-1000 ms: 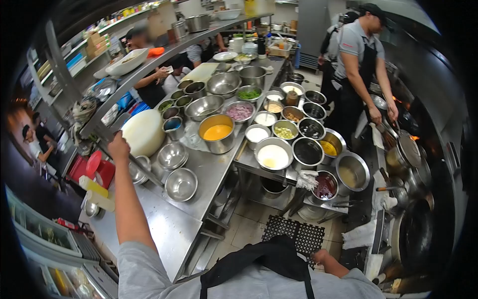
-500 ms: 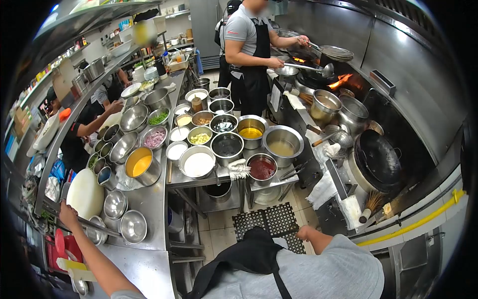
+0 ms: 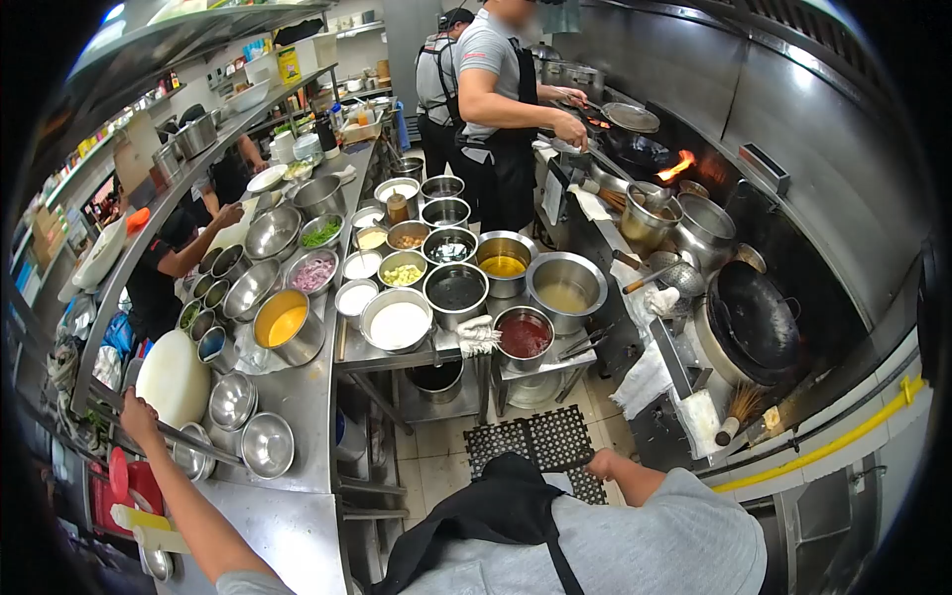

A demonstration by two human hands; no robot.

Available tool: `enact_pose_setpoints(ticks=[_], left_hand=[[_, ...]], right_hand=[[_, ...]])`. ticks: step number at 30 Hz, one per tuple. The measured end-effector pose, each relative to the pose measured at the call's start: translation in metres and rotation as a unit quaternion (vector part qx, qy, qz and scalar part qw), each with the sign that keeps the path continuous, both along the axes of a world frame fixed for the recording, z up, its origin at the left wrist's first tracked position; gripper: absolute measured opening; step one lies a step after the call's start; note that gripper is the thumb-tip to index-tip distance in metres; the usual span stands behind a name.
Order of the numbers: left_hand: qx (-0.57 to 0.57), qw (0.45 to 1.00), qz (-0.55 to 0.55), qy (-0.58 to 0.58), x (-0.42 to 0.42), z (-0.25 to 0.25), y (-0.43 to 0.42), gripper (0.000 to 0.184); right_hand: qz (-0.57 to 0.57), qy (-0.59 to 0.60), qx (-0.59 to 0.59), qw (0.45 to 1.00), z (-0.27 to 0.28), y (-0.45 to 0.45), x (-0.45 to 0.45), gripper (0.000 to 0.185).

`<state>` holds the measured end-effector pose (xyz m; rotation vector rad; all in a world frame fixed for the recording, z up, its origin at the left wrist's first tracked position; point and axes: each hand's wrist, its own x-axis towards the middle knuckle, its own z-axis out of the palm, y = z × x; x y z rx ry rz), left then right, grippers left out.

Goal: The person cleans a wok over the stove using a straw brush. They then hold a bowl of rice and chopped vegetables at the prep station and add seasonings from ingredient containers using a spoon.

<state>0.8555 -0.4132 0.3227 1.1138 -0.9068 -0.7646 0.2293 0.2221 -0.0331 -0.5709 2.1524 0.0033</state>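
Note:
My left hand (image 3: 140,417) is closed around the metal shelf edge (image 3: 203,446) at the left, beside a large pale oval board (image 3: 173,383). Stacked steel bowls (image 3: 233,401) and a single steel bowl (image 3: 268,446) sit to the right of that edge. My right hand (image 3: 607,464) hangs close to my body above a black perforated floor mat (image 3: 499,446); its fingers are curled and mostly hidden, and nothing shows in it. Ahead of it, a pot of dark red sauce (image 3: 524,336) stands on a low steel stand.
Several pots of sauces and chopped ingredients crowd the steel counter, including a pot of orange liquid (image 3: 284,324) and one of white contents (image 3: 397,319). A co-worker (image 3: 493,109) works at the flaming stove. A black wok (image 3: 754,322) rests at right, above a yellow pipe (image 3: 823,436).
The co-worker at the stove has lowered the ladle into a pot and set the round strainer lower over the wok. A second co-worker shows more behind. My hands stay nearly still.

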Motion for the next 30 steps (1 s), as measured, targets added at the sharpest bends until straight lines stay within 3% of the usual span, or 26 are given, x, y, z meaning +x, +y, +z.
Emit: enact_pose_setpoints(ticks=[3,13,16,19,21,25,29,30], left_hand=[[0.028,1.000,-0.001,0.010,0.008,-0.004,-0.009,0.021],[-0.008,1.000,0.005,0.005,0.013,-0.012,-0.017,0.018],[-0.012,1.000,-0.004,0.002,0.018,-0.016,-0.022,0.018],[-0.007,1.000,0.009,-0.004,0.011,-0.011,-0.014,0.021],[0.005,0.999,-0.004,0.044,0.006,-0.005,-0.008,0.023],[-0.006,1.000,0.008,0.021,0.009,-0.008,-0.012,0.025],[0.009,1.000,0.020,-0.001,0.012,-0.011,-0.016,0.027],[0.008,1.000,0.024,0.006,0.009,-0.009,-0.012,0.027]], right_hand=[[0.010,0.028,-0.022,0.999,-0.023,-0.005,-0.010,0.040],[-0.041,-0.036,0.031,0.998,0.005,-0.029,-0.014,0.038],[0.091,-0.008,0.016,0.996,0.010,-0.029,-0.014,0.038],[0.083,-0.004,0.013,0.996,0.001,-0.027,-0.017,0.038],[0.011,-0.009,0.005,1.000,-0.006,-0.027,-0.021,0.042],[0.010,-0.015,0.043,0.999,0.004,-0.035,-0.022,0.046],[0.076,-0.008,-0.031,0.997,0.066,-0.049,-0.008,0.049],[0.118,-0.008,-0.004,0.993,0.047,-0.048,-0.015,0.045]])
